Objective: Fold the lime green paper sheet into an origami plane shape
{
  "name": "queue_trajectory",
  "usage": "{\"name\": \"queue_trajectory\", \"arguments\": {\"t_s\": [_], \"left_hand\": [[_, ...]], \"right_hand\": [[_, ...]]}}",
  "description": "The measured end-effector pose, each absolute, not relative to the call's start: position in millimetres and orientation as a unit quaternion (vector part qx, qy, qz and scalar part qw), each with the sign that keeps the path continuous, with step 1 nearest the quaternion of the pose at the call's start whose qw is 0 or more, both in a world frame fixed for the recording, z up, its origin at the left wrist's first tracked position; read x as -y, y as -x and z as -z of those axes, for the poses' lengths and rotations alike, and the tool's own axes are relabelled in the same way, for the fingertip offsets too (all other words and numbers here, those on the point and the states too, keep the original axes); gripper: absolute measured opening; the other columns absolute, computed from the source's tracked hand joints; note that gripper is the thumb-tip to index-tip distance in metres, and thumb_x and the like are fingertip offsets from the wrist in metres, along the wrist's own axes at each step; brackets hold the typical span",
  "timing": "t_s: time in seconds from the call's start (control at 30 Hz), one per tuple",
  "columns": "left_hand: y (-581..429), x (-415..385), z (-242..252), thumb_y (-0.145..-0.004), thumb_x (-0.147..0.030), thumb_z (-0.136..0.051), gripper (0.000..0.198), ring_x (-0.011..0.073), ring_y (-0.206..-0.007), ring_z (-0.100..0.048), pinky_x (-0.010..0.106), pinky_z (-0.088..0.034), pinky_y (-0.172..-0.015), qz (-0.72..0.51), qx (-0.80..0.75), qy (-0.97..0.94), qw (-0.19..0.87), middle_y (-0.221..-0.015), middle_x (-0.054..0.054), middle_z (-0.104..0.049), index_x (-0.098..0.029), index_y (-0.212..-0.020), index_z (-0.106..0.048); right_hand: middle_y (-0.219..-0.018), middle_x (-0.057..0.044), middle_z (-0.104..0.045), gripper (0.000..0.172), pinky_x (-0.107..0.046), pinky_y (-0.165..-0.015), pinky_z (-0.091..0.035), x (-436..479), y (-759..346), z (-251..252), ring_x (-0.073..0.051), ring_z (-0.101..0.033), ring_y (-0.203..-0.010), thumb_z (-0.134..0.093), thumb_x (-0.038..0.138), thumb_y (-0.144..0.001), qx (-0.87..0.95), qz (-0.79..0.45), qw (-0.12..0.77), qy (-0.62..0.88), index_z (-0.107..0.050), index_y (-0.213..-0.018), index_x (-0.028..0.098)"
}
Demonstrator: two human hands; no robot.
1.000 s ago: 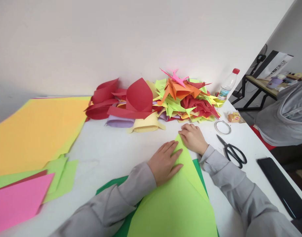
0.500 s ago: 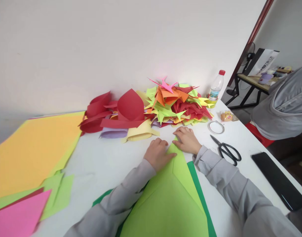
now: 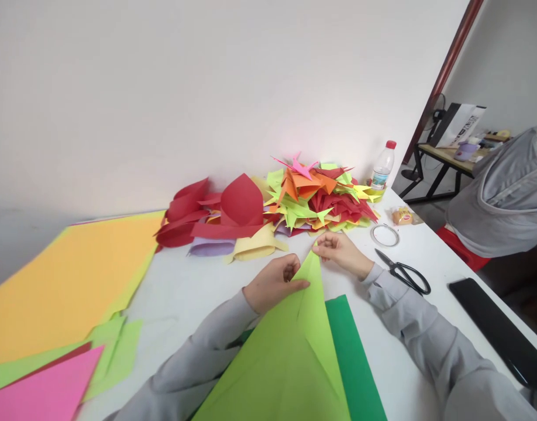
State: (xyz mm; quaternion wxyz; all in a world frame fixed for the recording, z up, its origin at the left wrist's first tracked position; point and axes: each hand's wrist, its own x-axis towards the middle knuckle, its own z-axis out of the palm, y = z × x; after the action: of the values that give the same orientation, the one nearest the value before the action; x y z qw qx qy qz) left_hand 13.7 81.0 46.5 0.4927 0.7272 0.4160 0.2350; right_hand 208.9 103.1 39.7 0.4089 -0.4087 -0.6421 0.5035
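Well, your light green paper point(image 3: 268, 374) lies right in front of you, over a dark green sheet point(image 3: 357, 359), its long axis running away from you to a narrow tip. Your right hand point(image 3: 342, 253) is nearer that tip, pinching it; your left hand point(image 3: 271, 285) sits just below, its thumb and curled fingers clamped on the left edge.

lime paper point(image 3: 272, 368) cropped below, green sheet point(image 3: 357, 359) partly covered
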Motion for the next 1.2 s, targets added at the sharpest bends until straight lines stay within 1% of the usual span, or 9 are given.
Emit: {"name": "queue_trajectory", "arguments": {"t_s": [0.07,0.13,0.2,0.4,0.53,0.67,0.87,1.07,1.2], "left_hand": [[-13.2,-75.3,-57.4,-0.065,-0.046,-0.065,0.035,0.0085,-0.051,-0.037,0.021,-0.031,-0.049,-0.233,-0.379,-0.720,0.532,-0.057,-0.008,-0.040,-0.020,-0.067,-0.042],[-13.6,-68.8,-68.4,-0.073,-0.046,-0.059,0.028,0.0086,-0.051,-0.037,0.022,-0.031,-0.049,-0.253,-0.381,-0.732,0.505,-0.058,-0.007,-0.042,-0.019,-0.073,-0.050],[-13.8,-63.6,-77.2,-0.079,-0.044,-0.053,0.027,0.0093,-0.052,-0.040,0.023,-0.034,-0.049,-0.284,-0.380,-0.728,0.495,-0.063,-0.004,-0.049,-0.017,-0.080,-0.056],[-10.3,-61.2,-80.3,-0.074,-0.041,-0.057,0.026,0.0082,-0.048,-0.040,0.021,-0.033,-0.044,-0.268,-0.381,-0.723,0.510,-0.054,-0.006,-0.044,-0.017,-0.064,-0.054],[-10.6,-62.2,-74.2,-0.071,-0.038,-0.057,0.022,0.0086,-0.048,-0.043,0.021,-0.035,-0.045,-0.243,-0.391,-0.707,0.537,-0.055,-0.005,-0.049,-0.017,-0.066,-0.056],[-13.7,-63.0,-68.7,-0.071,-0.037,-0.055,0.020,0.0092,-0.049,-0.044,0.021,-0.036,-0.045,-0.245,-0.395,-0.715,0.522,-0.055,-0.004,-0.050,-0.017,-0.066,-0.058],[-16.2,-65.0,-60.6,-0.068,-0.035,-0.055,0.019,0.0101,-0.050,-0.045,0.022,-0.036,-0.047,-0.250,-0.410,-0.691,0.540,-0.052,-0.004,-0.049,-0.017,-0.064,-0.059],[-17.1,-65.5,-62.2,-0.062,-0.036,-0.057,0.018,0.0101,-0.048,-0.044,0.023,-0.036,-0.050,-0.255,-0.412,-0.665,0.567,-0.049,-0.006,-0.047,-0.018,-0.059,-0.056],[-17.3,-65.5,-65.0,-0.062,-0.036,-0.056,0.017,0.0102,-0.048,-0.044,0.023,-0.035,-0.049,-0.258,-0.412,-0.662,0.570,-0.050,-0.006,-0.047,-0.019,-0.057,-0.054]], "right_hand": [[-0.052,0.006,-0.052,0.038,-0.022,-0.049,-0.039,-94.1,-207.9,-54.9,-0.008,-0.048,-0.046,-0.075,0.049,-0.067,0.641,-0.534,0.398,0.382,-0.056,-0.073,0.017],[-0.052,0.005,-0.053,0.036,-0.021,-0.047,-0.037,-84.8,-205.4,-67.2,-0.007,-0.047,-0.045,-0.077,0.047,-0.065,0.641,-0.553,0.388,0.364,-0.059,-0.071,0.015],[-0.052,0.005,-0.054,0.035,-0.021,-0.046,-0.037,-77.2,-202.0,-74.8,-0.007,-0.047,-0.045,-0.078,0.045,-0.065,0.646,-0.566,0.373,0.351,-0.059,-0.070,0.015],[-0.058,0.001,-0.060,0.031,-0.022,-0.051,-0.043,-70.2,-200.2,-80.9,-0.008,-0.051,-0.048,-0.072,0.044,-0.072,0.668,-0.552,0.356,0.349,-0.061,-0.072,0.015],[-0.061,-0.001,-0.063,0.025,-0.022,-0.051,-0.045,-72.3,-203.9,-76.4,-0.009,-0.055,-0.050,-0.070,0.038,-0.073,0.706,-0.531,0.298,0.361,-0.061,-0.074,0.015],[-0.060,0.000,-0.062,0.019,-0.021,-0.051,-0.045,-75.1,-205.5,-68.6,-0.009,-0.056,-0.052,-0.067,0.033,-0.075,0.739,-0.503,0.264,0.363,-0.061,-0.075,0.015],[-0.064,0.000,-0.063,0.019,-0.022,-0.054,-0.047,-76.0,-206.1,-67.8,-0.010,-0.059,-0.055,-0.063,0.034,-0.079,0.751,-0.519,0.221,0.343,-0.059,-0.074,0.016],[-0.062,0.001,-0.062,0.011,-0.022,-0.055,-0.047,-76.2,-206.8,-69.5,-0.010,-0.058,-0.055,-0.060,0.026,-0.077,0.761,-0.500,0.244,0.332,-0.058,-0.073,0.016],[-0.058,0.002,-0.061,0.017,-0.021,-0.053,-0.044,-80.2,-207.3,-63.6,-0.009,-0.055,-0.051,-0.065,0.031,-0.075,0.720,-0.548,0.263,0.336,-0.058,-0.071,0.016]]}}
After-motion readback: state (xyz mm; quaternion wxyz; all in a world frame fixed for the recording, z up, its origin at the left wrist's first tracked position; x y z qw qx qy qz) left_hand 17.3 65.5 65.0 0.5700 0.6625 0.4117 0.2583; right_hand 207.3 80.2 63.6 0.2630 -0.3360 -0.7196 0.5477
